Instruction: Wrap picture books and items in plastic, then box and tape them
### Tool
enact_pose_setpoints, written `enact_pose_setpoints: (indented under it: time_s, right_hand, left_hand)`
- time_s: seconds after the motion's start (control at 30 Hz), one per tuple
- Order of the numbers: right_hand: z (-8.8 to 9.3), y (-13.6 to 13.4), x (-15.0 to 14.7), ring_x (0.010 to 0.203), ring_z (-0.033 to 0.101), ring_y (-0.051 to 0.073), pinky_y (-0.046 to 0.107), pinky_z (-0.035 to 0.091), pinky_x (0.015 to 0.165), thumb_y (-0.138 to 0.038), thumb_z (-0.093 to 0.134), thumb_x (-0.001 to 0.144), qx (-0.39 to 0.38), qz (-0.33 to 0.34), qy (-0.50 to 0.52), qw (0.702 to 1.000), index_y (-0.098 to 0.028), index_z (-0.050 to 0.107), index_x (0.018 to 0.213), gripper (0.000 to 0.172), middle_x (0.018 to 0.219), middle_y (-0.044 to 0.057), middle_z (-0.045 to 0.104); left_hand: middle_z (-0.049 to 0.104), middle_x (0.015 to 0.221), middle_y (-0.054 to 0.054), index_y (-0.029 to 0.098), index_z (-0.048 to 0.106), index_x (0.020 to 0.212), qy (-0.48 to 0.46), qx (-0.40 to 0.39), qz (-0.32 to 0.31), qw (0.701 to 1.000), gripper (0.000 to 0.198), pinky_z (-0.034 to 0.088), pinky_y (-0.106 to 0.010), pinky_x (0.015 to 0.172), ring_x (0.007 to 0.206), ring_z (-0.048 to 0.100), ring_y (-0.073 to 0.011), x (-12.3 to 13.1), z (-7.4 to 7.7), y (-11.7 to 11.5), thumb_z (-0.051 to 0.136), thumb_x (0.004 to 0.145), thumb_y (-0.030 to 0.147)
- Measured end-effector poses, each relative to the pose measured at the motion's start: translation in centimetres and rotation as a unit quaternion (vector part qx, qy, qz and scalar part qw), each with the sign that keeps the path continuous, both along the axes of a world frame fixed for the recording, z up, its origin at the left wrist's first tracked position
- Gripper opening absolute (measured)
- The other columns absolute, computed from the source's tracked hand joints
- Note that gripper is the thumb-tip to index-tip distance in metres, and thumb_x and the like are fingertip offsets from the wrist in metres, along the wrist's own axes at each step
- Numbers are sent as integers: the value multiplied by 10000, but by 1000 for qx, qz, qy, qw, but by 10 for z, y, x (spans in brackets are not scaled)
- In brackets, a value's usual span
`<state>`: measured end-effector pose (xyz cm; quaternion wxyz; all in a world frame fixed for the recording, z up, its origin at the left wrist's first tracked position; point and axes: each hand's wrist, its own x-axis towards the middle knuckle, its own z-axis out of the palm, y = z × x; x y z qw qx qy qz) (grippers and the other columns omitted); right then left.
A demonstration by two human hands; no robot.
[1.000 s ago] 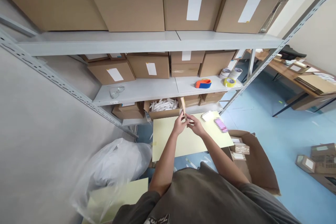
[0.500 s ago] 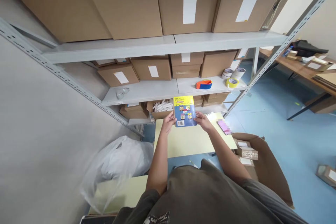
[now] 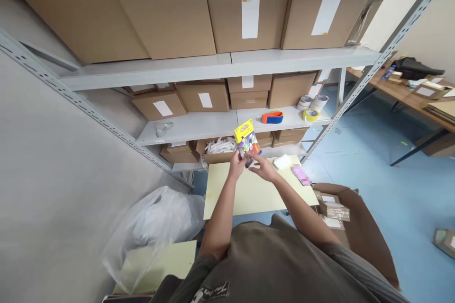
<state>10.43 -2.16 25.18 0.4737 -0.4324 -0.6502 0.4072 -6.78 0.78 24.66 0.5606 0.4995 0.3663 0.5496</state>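
Note:
A small yellow and purple box (image 3: pixel 248 138) with colourful pictures is tilted above the pale yellow table (image 3: pixel 227 194). My left hand (image 3: pixel 236 164) grips its lower left part. At its lower right is my right hand (image 3: pixel 261 166), fingers spread and touching the box near its bottom edge. A white item (image 3: pixel 282 161) and a pink phone-like object (image 3: pixel 301 174) lie on the table to the right of my hands.
Behind stands a metal shelf (image 3: pixel 199 125) with cardboard boxes, tape rolls (image 3: pixel 310 114) and an orange-blue band (image 3: pixel 272 117). A plastic bag (image 3: pixel 167 218) is at the left; an open carton (image 3: pixel 369 232) with small boxes sits at the right.
The box has been turned from its blue side with a barcode to a yellow and purple side, and now tilts. My right hand has moved left and its fingers have loosened.

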Motion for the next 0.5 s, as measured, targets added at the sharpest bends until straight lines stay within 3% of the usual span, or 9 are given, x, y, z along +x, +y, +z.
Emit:
enact_pose_setpoints:
  time_s: [0.13,0.17,0.23,0.33,0.5]
  right_hand:
    - [5,11,28,1323,643,347,548,555,1106,-414,797,818,-18,-155,32,987,-298,716,1344,545,1421,92,721]
    - [5,14,36,1302,656,349,544,568,1074,-414,801,800,-47,-156,56,985,-290,696,1364,588,1399,100,730]
    - [5,17,48,1195,714,341,505,603,971,-394,815,757,-117,-90,113,983,-282,665,1392,662,1304,97,774]
    - [3,15,57,1010,771,310,418,609,828,-342,840,705,-188,-13,185,965,-274,672,1339,660,1138,73,821]
    - [-8,10,61,910,771,283,352,573,725,-298,888,628,-217,-55,235,946,-286,688,1232,635,1039,48,826]
  left_hand:
    - [770,1321,-115,232,603,1495,-81,-59,-80,992,883,567,-472,1096,1248,712,-316,-30,2,8,979,715,401]
    - [773,1313,-119,229,600,1498,-88,-73,-103,988,909,574,-471,1086,1238,719,-319,-37,2,8,993,695,393]
    - [776,1304,-124,227,594,1513,-91,-90,-127,984,943,587,-463,1064,1218,730,-319,-43,1,8,1006,679,389]
    - [768,1324,-129,235,561,1568,-81,-101,-122,984,992,599,-440,1040,1214,730,-313,-38,-2,7,1003,692,386]
    - [724,1416,-124,275,509,1633,-24,-129,-86,988,1027,621,-394,960,1219,713,-309,-31,-13,9,978,725,373]
